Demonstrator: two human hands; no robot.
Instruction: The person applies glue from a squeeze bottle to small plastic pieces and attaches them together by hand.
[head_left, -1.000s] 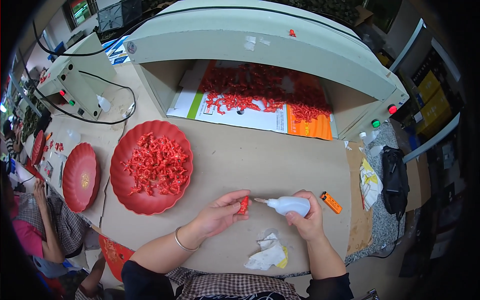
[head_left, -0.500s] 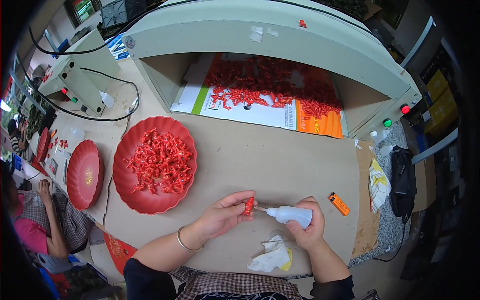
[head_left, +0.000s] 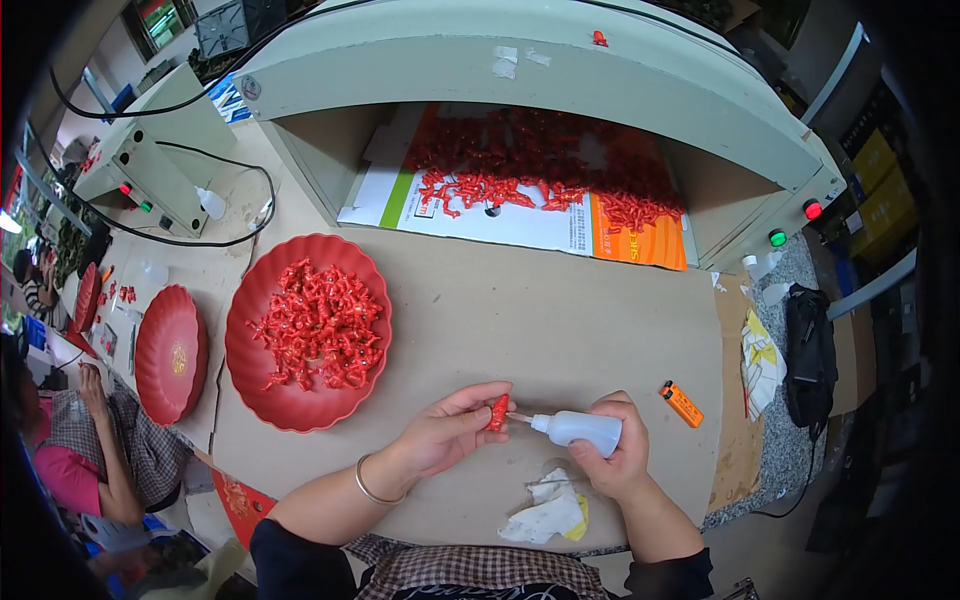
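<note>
Between the thumb and fingers of my left hand [head_left: 452, 430] is a small red figurine [head_left: 498, 412], held upright. My right hand [head_left: 622, 452] grips a white squeeze bottle [head_left: 582, 431] lying nearly level. Its thin nozzle points left, and the tip meets or almost meets the figurine's right side; I cannot tell which. To the left of my left hand stands a red scalloped bowl [head_left: 250, 385] heaped with similar red figurines [head_left: 322, 325]. A crumpled white and yellow cloth [head_left: 545, 510] lies on the table below the bottle.
An orange lighter [head_left: 682, 404] lies right of my right hand. Behind is a pale open-fronted box [head_left: 480, 85], with many red figurines on a printed sheet [head_left: 480, 230]. A second red bowl [head_left: 172, 385] stands left, near a seated person [head_left: 90, 440]. A black bag [head_left: 808, 360] rests at the right edge.
Both hands keep nearly the same pose, with the nozzle still at the figurine. The whole view has shifted very slightly. The seated person at left has moved a little.
</note>
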